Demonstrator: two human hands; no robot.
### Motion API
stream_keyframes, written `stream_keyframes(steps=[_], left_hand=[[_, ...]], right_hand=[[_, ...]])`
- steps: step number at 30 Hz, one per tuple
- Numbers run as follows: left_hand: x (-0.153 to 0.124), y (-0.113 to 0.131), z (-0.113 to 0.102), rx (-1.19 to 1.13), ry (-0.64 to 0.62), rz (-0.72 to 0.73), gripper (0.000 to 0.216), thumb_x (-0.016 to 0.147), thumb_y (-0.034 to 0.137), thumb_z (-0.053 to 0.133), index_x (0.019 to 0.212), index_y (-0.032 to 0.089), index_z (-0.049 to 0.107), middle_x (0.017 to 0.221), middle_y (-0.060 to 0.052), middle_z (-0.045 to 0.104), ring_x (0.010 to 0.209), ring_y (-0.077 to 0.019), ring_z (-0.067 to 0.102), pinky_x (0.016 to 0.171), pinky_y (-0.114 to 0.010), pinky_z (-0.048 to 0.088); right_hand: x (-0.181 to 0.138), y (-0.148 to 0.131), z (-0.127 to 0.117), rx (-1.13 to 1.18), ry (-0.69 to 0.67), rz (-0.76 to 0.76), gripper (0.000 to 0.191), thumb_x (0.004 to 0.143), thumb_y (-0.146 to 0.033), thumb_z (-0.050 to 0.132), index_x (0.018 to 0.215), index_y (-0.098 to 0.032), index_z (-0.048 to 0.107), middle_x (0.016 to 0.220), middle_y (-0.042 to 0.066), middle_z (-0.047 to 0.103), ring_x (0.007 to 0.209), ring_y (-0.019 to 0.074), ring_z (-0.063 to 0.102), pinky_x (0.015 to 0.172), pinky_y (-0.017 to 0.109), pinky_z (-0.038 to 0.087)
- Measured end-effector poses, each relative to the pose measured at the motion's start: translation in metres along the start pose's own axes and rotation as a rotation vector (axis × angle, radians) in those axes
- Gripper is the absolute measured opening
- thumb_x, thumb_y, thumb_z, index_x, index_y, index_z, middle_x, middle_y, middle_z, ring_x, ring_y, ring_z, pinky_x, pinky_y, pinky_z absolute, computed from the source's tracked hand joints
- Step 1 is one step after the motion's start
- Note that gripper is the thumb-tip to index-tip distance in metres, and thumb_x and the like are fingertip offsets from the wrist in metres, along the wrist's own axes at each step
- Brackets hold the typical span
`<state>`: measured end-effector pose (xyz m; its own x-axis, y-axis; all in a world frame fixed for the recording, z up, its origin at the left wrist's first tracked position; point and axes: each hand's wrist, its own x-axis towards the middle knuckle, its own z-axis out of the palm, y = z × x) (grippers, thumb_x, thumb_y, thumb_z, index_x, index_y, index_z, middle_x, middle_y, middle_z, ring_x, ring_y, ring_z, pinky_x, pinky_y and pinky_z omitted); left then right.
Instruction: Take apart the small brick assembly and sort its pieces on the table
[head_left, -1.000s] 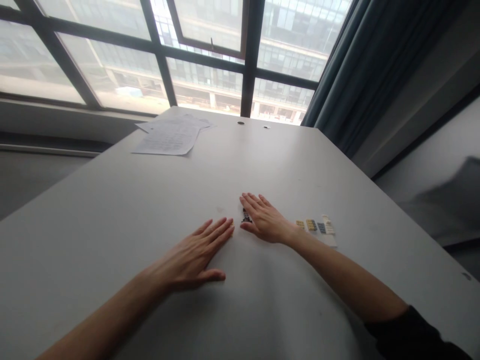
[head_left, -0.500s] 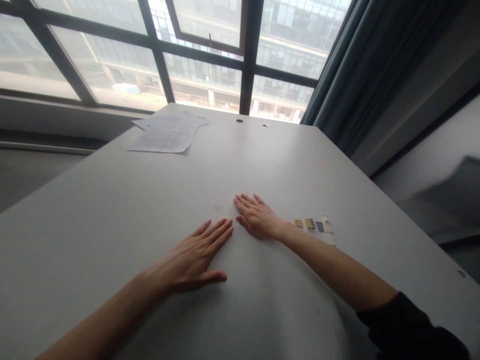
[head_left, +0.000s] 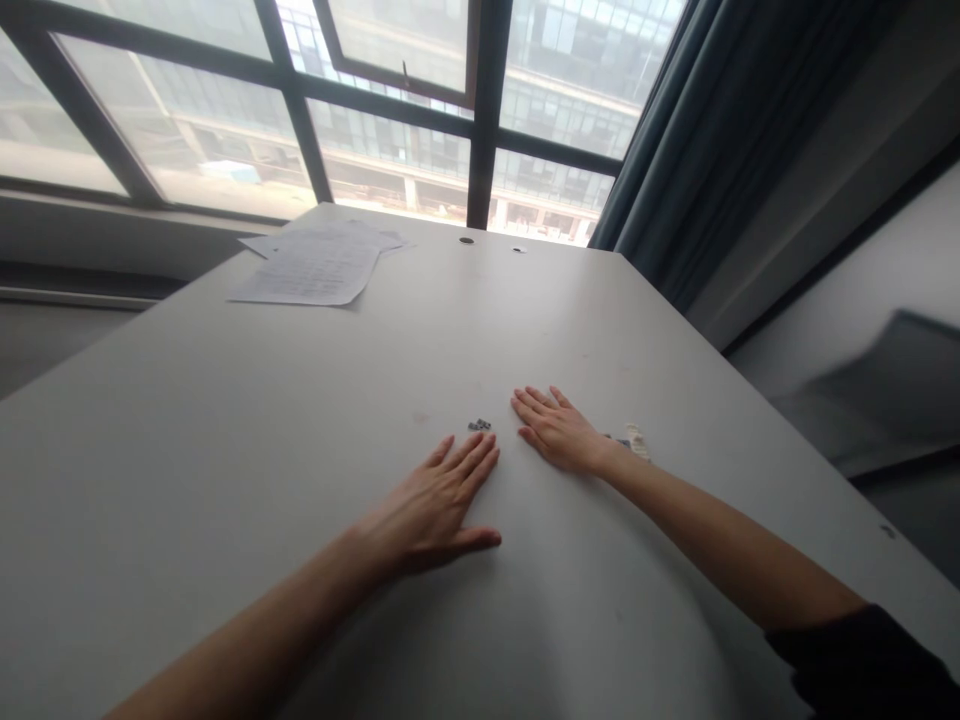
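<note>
My left hand (head_left: 442,500) lies flat on the grey table (head_left: 225,420), fingers stretched forward, holding nothing. My right hand (head_left: 559,432) also rests flat, palm down, fingers spread toward the left. A small dark studded piece (head_left: 479,425) lies bare on the table between the two sets of fingertips, just ahead of my left fingers. Behind my right wrist, a pale studded piece (head_left: 637,440) and a darker one beside it peek out; the rest of that row is hidden by my wrist.
Loose printed sheets of paper (head_left: 311,265) lie at the far left of the table. Two small round holes (head_left: 466,241) sit near the far edge by the window. A dark curtain (head_left: 697,140) hangs at the right.
My right hand slid to the right, uncovering the small dark piece and now hiding most of the row of coloured pieces. The view shifted so my left hand sits further right.
</note>
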<state>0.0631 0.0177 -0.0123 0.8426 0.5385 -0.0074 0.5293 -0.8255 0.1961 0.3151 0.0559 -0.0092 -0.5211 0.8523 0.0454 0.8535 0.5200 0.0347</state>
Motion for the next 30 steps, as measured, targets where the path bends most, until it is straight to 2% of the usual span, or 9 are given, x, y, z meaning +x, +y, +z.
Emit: stream_keyframes(steps=[6,14,18,21,26,30], left_hand=[[0.04,0.028,0.005,-0.029,0.024,0.014,0.094,0.082,0.076,0.028,0.148,0.01,0.018,0.153,-0.017,0.015,0.143,-0.0306,0.013,0.115,-0.048,0.01],[0.073,0.041,0.019,-0.054,0.09,0.068,0.095,0.081,0.076,0.027,0.148,0.009,0.017,0.153,-0.019,0.016,0.143,-0.0307,0.013,0.114,-0.049,0.01],[0.078,0.043,0.023,-0.065,0.117,0.077,0.093,0.082,0.075,0.026,0.147,0.01,0.019,0.153,-0.018,0.018,0.143,-0.03,0.012,0.114,-0.049,0.008],[0.078,0.044,0.023,-0.074,0.113,0.083,0.093,0.083,0.075,0.026,0.147,0.009,0.019,0.153,-0.017,0.017,0.143,-0.0295,0.012,0.115,-0.049,0.007],[0.075,0.046,0.022,-0.088,0.107,0.063,0.093,0.082,0.075,0.025,0.147,0.008,0.022,0.153,-0.018,0.017,0.143,-0.0306,0.012,0.114,-0.049,0.007],[0.073,0.048,0.022,-0.086,0.114,0.052,0.093,0.082,0.075,0.025,0.146,0.008,0.023,0.153,-0.018,0.017,0.143,-0.0309,0.013,0.114,-0.05,0.008]], right_hand=[[-0.015,0.02,-0.003,-0.009,-0.025,0.064,0.051,0.099,-0.037,0.025,0.144,-0.015,0.032,0.15,0.01,0.031,0.14,0.0237,0.025,0.113,0.051,0.019],[-0.02,0.032,-0.004,0.022,-0.039,0.108,0.05,0.098,-0.034,0.026,0.144,-0.016,0.032,0.15,0.009,0.033,0.14,0.0233,0.025,0.112,0.051,0.02],[-0.023,0.047,-0.015,0.115,0.042,0.199,0.049,0.098,-0.032,0.026,0.143,-0.016,0.034,0.149,0.008,0.035,0.139,0.0236,0.027,0.112,0.049,0.024],[-0.029,0.056,-0.024,0.127,0.109,0.183,0.044,0.097,-0.029,0.032,0.137,-0.016,0.046,0.142,0.007,0.045,0.136,0.0236,0.035,0.111,0.046,0.027],[-0.036,0.055,-0.023,0.099,0.062,0.04,0.037,0.094,-0.023,0.04,0.127,-0.021,0.057,0.133,0.004,0.056,0.127,0.0203,0.047,0.108,0.04,0.036],[-0.039,0.057,-0.019,0.061,0.046,0.031,0.034,0.094,-0.02,0.042,0.123,-0.024,0.06,0.128,0.001,0.06,0.124,0.0203,0.051,0.108,0.039,0.036]])
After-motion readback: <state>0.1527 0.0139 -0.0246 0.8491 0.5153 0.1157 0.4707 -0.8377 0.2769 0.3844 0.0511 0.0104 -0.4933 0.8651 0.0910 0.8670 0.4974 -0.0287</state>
